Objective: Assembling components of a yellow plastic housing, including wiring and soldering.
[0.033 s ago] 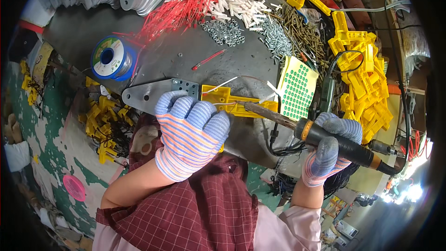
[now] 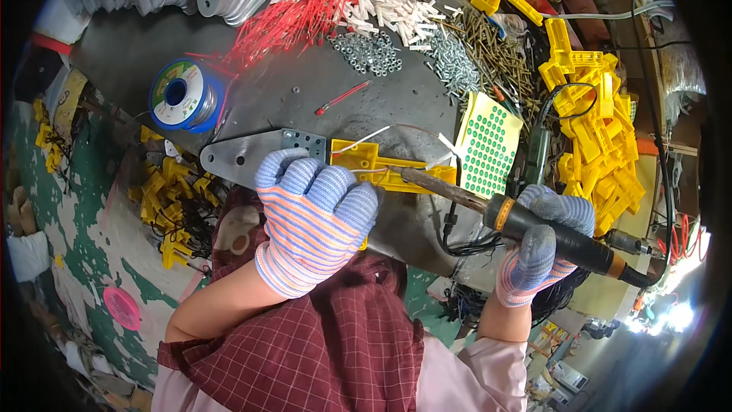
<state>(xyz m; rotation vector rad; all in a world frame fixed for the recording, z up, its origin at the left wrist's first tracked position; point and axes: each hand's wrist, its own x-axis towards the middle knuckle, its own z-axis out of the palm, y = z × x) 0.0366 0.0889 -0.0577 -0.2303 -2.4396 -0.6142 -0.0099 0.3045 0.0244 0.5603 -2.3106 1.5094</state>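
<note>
My right hand (image 2: 545, 240), in a striped knit glove, is wrapped round the black handle of a soldering iron (image 2: 526, 223). The iron's dark shaft slants left, and its tip lies over a yellow plastic housing (image 2: 347, 154). White and brown wires (image 2: 374, 134) loop above that housing, and a black cable enters its right end. My left hand (image 2: 316, 210), gloved alike, is closed at the housing's left end, over the edge of a grey metal plate (image 2: 252, 154). A thin wire runs from beside its fingers toward the tip; what the fingers grip is hidden.
A blue solder spool (image 2: 207, 103) stands at left. Red-leaded parts (image 2: 286, 19), white pieces (image 2: 393, 8), nuts (image 2: 366, 53) and screws (image 2: 484, 46) lie heaped behind. A green-dotted sticker sheet (image 2: 488, 145) and a pile of yellow housings (image 2: 598, 137) are at right.
</note>
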